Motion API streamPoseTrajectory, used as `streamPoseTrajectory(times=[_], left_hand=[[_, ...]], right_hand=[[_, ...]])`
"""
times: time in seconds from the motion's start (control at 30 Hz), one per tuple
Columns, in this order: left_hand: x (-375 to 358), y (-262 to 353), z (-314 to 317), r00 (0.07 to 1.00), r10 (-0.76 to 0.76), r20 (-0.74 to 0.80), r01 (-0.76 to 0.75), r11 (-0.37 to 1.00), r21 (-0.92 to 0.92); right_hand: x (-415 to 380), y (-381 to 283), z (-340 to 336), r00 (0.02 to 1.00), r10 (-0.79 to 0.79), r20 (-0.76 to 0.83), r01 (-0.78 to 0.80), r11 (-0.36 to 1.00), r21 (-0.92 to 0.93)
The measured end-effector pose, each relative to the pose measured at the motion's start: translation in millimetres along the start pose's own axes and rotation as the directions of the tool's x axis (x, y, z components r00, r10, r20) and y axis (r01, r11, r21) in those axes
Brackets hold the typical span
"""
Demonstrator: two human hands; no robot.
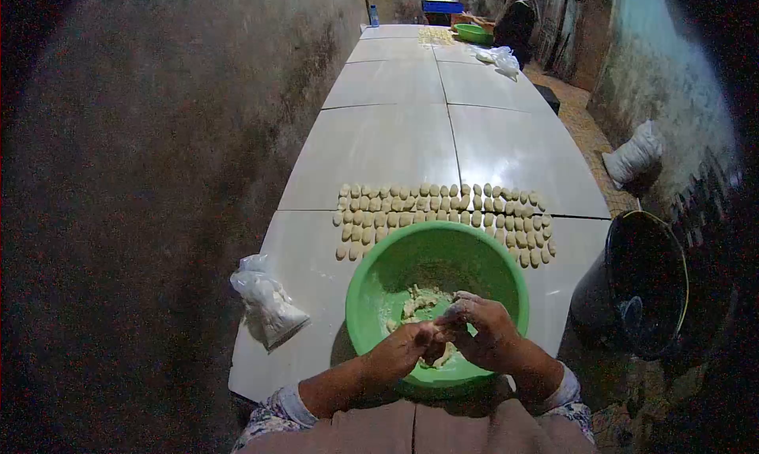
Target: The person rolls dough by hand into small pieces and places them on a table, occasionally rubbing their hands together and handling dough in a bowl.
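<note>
A large green basin (360,296) stands at the near end of the table, with torn, crumbly pale dough (419,302) in its bottom. Over its near half, my left hand (402,348) and my right hand (484,331) meet with fingers curled together. Whitish flour or dough coats the right fingers. Whatever is pinched between the two hands is hidden by the fingers. Just beyond the basin, several rows of small oval dough pieces (431,203) lie on the tabletop.
The long white tiled table (379,141) runs away beside a wall. At its left edge sits a plastic bag of white powder (273,308). A dark bucket (644,288) stands right; a white sack (635,155) leans behind. At the far end, a person (515,31) is near another green basin (474,34).
</note>
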State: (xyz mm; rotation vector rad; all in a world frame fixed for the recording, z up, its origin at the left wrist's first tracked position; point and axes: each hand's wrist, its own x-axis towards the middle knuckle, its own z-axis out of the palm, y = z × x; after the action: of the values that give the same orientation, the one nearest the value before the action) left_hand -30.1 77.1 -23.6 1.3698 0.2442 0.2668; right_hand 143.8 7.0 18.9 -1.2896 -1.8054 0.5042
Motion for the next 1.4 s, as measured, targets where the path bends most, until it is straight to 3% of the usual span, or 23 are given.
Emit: streamPoseTrajectory(times=[0.07, 0.13, 0.2, 0.23, 0.3, 0.33, 0.4, 0.53, 0.57, 0.63, 0.7, 0.77, 0.8, 0.83, 0.9, 1.03, 1.07, 1.1, 1.17, 1.2, 1.23, 1.3, 1.4], left_hand=[[-1, -4, 1, 0.995, 0.085, -0.044, -0.083, 0.996, 0.033], [-2, -5, 3, 0.981, 0.173, -0.086, -0.167, 0.983, 0.072], [-7, -10, 6, 0.976, 0.102, -0.194, -0.062, 0.978, 0.201], [-9, -12, 8, 0.966, 0.07, -0.25, -0.003, 0.966, 0.259], [-10, -13, 9, 0.951, 0.045, -0.306, 0.056, 0.948, 0.314], [-11, -12, 10, 0.911, 0.031, -0.411, 0.13, 0.925, 0.356], [-10, -6, 9, 0.855, 0.03, -0.517, 0.203, 0.899, 0.388], [0, 12, 11, 0.821, -0.065, -0.567, -0.009, 0.992, -0.127], [0, 5, 8, 0.82, -0.062, -0.569, -0.013, 0.992, -0.127], [4, 1, -1, 0.933, 0.127, -0.338, -0.072, 0.983, 0.171], [2, 7, 5, 0.95, 0.083, -0.3, -0.033, 0.985, 0.171], [2, 15, 7, 0.996, -0.038, -0.079, 0.026, 0.989, -0.146], [0, 8, 1, 0.998, -0.067, -0.006, 0.066, 0.991, -0.119], [0, 2, -2, 0.997, -0.071, -0.004, 0.07, 0.99, -0.12], [2, -8, -5, 0.987, 0.158, -0.003, -0.155, 0.974, 0.168], [5, -18, 1, 0.955, 0.232, -0.182, -0.221, 0.972, 0.08], [8, -14, -6, 0.91, 0.41, -0.061, -0.369, 0.87, 0.327], [9, -12, -4, 0.91, 0.41, -0.059, -0.37, 0.87, 0.326], [9, -9, 4, 0.984, 0.06, -0.168, -0.057, 0.998, 0.026], [11, -10, 7, 0.97, 0.034, -0.241, -0.044, 0.998, -0.039], [9, -9, 6, 0.97, 0.031, -0.242, -0.041, 0.998, -0.039], [7, -1, 4, 0.98, 0.01, -0.2, 0.031, 0.979, 0.202], [8, -10, 7, 0.978, 0.091, -0.188, -0.049, 0.975, 0.216]], right_hand=[[1, -10, 2, 0.999, 0.024, -0.049, -0.034, 0.977, -0.212], [-2, -21, 8, 1.0, 0.001, -0.029, -0.009, 0.966, -0.259], [-10, -23, 24, 0.985, -0.162, -0.058, 0.13, 0.921, -0.367], [-11, -22, 29, 0.985, -0.162, -0.059, 0.13, 0.921, -0.368], [-10, -22, 35, 1.0, 0.008, -0.021, -0.015, 0.923, -0.385], [-8, -25, 30, 0.983, 0.123, 0.136, -0.063, 0.924, -0.378], [-3, -36, 22, 0.984, 0.1, 0.147, -0.055, 0.958, -0.28], [-7, -19, 8, 0.978, -0.028, 0.207, 0.03, 1.0, -0.007], [-6, -16, 3, 0.973, -0.065, 0.223, 0.04, 0.992, 0.117], [-1, -27, -8, 0.982, 0.012, 0.186, -0.044, 0.985, 0.169], [6, -36, -8, 0.996, 0.087, 0.016, -0.082, 0.98, -0.181], [7, -30, -5, 0.989, 0.138, 0.061, -0.126, 0.979, -0.161], [5, -24, -3, 0.99, 0.102, 0.097, -0.085, 0.982, -0.169], [4, -21, -2, 0.989, 0.067, 0.133, -0.043, 0.984, -0.174], [3, -21, -5, 0.988, 0.081, 0.135, -0.052, 0.978, -0.204], [5, -20, -3, 1.0, 0.001, 0.005, 0.0, 0.972, -0.236], [6, -21, -4, 1.0, 0.02, 0.018, -0.013, 0.942, -0.335], [6, -21, -5, 0.999, 0.041, 0.028, -0.025, 0.903, -0.43], [5, -13, 0, 1.0, 0.001, 0.022, 0.009, 0.895, -0.447], [5, -11, 3, 1.0, 0.006, 0.025, 0.004, 0.913, -0.407], [4, -10, 4, 1.0, 0.012, 0.027, -0.001, 0.931, -0.366], [4, -8, -2, 0.993, 0.067, 0.098, -0.035, 0.955, -0.293], [2, -12, -9, 0.98, 0.106, 0.165, -0.084, 0.987, -0.137]])
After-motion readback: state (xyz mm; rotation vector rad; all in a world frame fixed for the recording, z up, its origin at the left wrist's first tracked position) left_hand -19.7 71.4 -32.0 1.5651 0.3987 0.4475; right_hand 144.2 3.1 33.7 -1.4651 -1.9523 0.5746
